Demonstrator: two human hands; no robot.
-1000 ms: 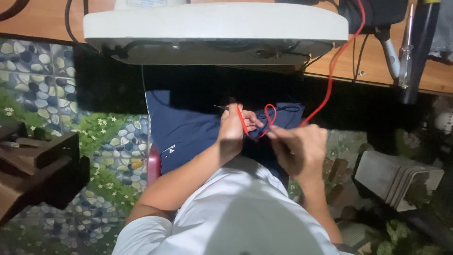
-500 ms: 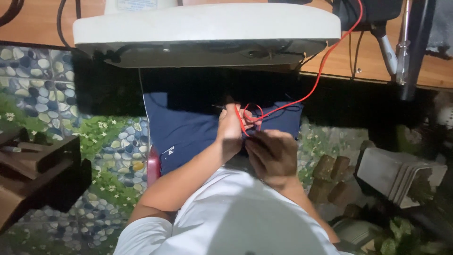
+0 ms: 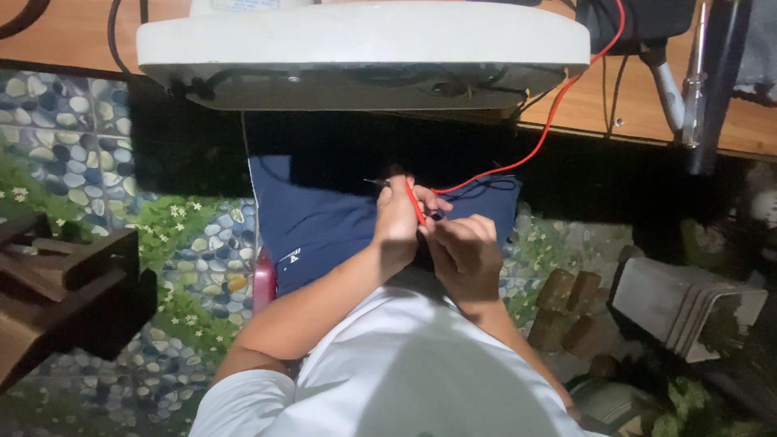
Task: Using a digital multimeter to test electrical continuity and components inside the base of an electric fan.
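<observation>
My left hand [image 3: 398,218] and my right hand [image 3: 463,252] meet over my lap, above my dark blue shorts [image 3: 324,226]. The left hand grips a red test probe [image 3: 414,202] with a thin metal tip pointing left. A red wire [image 3: 534,146] runs from the probe up and right toward the table's edge. My right hand's fingers are curled close against the left hand and the probe; what they pinch is hidden, though a black lead [image 3: 486,188] lies just beyond them.
A white appliance housing [image 3: 364,40] lies on the wooden table [image 3: 639,97] above my lap. A screwdriver [image 3: 690,89] hangs at the right. A dark wooden stool [image 3: 65,283] stands at the left, grey blocks [image 3: 688,303] at the right, on a pebble-patterned floor [image 3: 73,129].
The loop of red wire between my hands has been drawn straight. My right hand has closed in against the left hand, and the view has shifted slightly.
</observation>
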